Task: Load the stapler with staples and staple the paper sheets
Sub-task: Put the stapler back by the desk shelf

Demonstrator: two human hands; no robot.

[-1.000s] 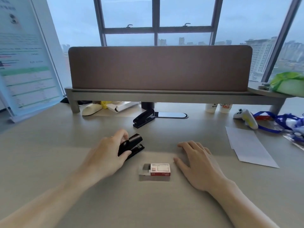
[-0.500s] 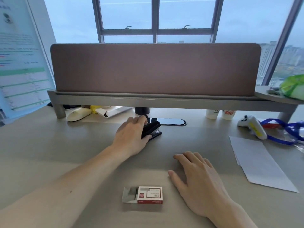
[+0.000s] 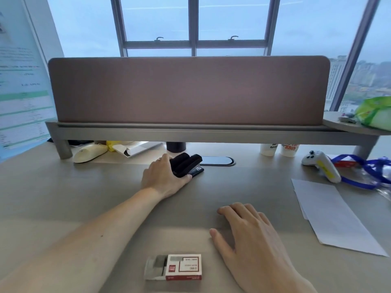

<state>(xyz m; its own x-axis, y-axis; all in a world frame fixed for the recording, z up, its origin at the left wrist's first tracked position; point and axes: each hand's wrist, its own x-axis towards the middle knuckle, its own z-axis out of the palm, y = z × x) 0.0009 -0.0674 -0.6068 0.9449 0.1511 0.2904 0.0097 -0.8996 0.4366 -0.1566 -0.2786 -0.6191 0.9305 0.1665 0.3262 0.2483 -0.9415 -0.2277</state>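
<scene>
Staple box (image 3: pixel 174 266) lies before stapler (image 3: pixel 187 167), paper sheets (image 3: pixel 336 216) right.

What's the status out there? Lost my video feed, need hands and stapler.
Left hand gripping stapler at desk's far side. Right hand flat, empty. Staple box open, near. Paper right, unobstructed.

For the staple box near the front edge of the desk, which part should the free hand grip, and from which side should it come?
Grip the red-and-white sleeve of the staple box across its long near and far edges, coming from above with the right hand, which rests flat beside it on the desk. The box lies flat, and its grey tray sticks out on the left, so that end is probably best kept free.
</scene>
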